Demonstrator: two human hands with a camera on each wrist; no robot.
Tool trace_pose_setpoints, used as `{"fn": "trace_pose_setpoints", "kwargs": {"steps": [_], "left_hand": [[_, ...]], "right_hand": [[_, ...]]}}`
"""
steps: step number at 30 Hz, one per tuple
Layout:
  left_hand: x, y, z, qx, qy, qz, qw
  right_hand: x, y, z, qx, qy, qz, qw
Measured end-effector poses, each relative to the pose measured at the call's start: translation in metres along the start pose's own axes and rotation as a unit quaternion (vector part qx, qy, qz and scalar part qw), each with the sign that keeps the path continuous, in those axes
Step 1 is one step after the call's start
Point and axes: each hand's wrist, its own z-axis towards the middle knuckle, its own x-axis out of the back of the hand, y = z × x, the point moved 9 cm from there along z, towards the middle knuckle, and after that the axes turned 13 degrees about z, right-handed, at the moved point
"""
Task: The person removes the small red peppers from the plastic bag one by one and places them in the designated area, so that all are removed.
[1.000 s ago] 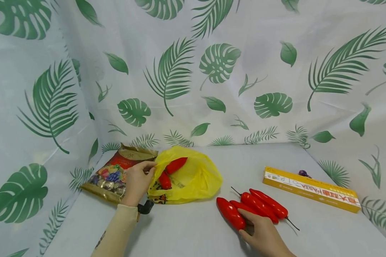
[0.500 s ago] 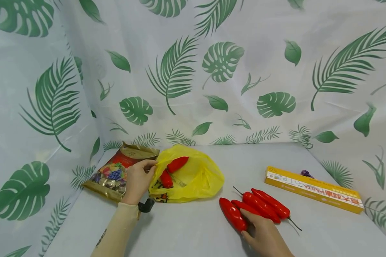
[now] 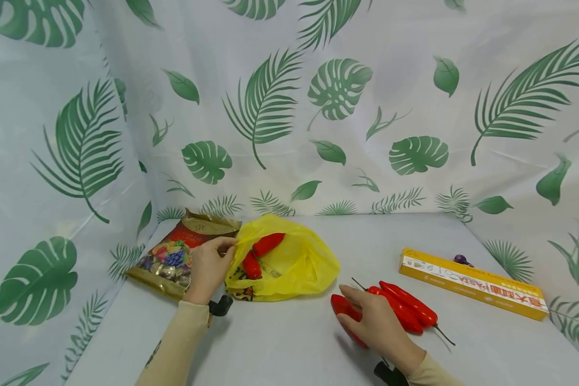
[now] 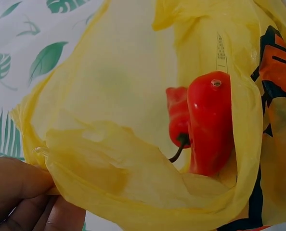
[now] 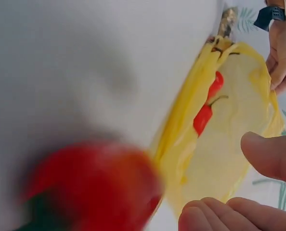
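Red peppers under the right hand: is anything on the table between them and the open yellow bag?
Nothing visible. The right hand lies on the red peppers, and only bare table separates them from the yellow bag. The left hand pinches the bag's edge, mouth open, with two peppers inside.

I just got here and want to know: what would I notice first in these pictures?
Bright red peppers lie on the table, with the right hand over them. To the left, the left hand pinches open a yellow bag with two more peppers inside. A long yellow box lies at the right.
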Motion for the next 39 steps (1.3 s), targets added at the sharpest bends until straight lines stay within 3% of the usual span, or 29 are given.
{"fn": "trace_pose_setpoints", "kwargs": {"steps": [10,21,30,39], "left_hand": [[0.000,0.001,0.002,-0.011,0.013,0.011,0.9998],[-0.002,-0.001,0.001,0.000,-0.004,0.014,0.9999],[0.001,0.001,0.001,-0.006,0.005,0.008,0.9999],[0.003,-0.002,0.001,0.007,0.008,0.010,0.9999]], "right_hand": [[-0.060,-0.036,0.071,0.075,-0.090,0.037,0.993],[-0.130,-0.065,0.122,0.098,-0.143,0.045,0.984],[-0.167,-0.072,0.147,0.049,-0.107,0.021,0.993],[-0.178,-0.070,0.157,0.031,-0.078,0.008,0.996]]}}
